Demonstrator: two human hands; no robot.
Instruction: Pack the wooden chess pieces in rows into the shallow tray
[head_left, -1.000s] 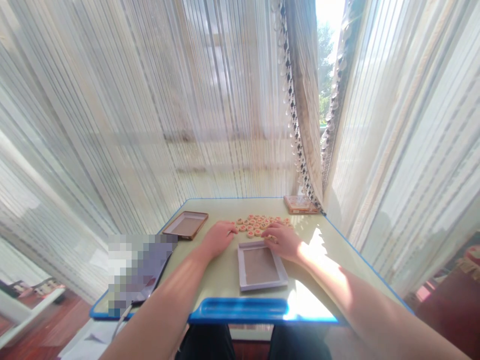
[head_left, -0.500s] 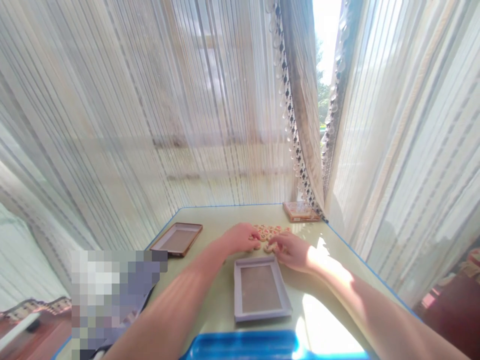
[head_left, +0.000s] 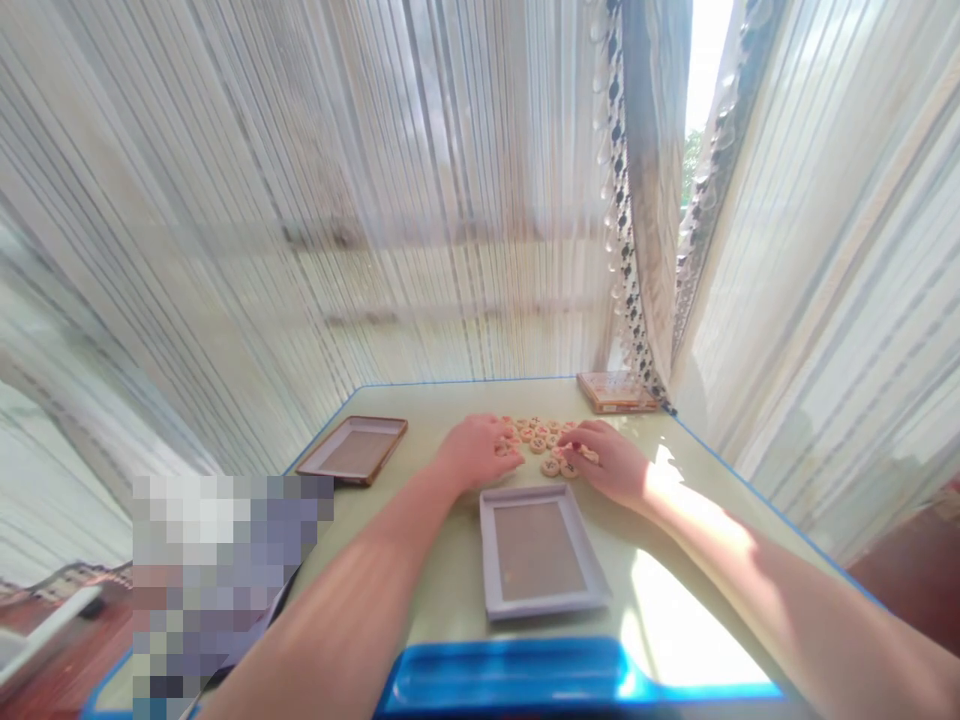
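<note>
Round wooden Chinese chess pieces (head_left: 538,444), marked in red and black, lie in a loose cluster on the pale green table. My left hand (head_left: 474,452) rests at the cluster's left side, fingers apart and curved around several pieces at its edge. On the opposite side, my right hand (head_left: 609,462) reaches over the pieces with bent, parted fingers; part of the cluster is hidden under it. Two pieces (head_left: 559,467) sit just in front of the others, near the right fingertips. Closer to me is a shallow white-rimmed box tray (head_left: 491,560) with a brown-grey bottom.
A brown-edged box lid (head_left: 382,460) lies at the table's left. At the far right corner is a flat reddish box (head_left: 616,393). The table's blue raised edge (head_left: 517,672) runs nearest me. String curtains (head_left: 450,200) hang behind; a blurred-out patch covers the lower left.
The view has tilted and shifted slightly. My left fingers have spread more around the left pieces. My right hand has drawn back a little, uncovering two front pieces.
</note>
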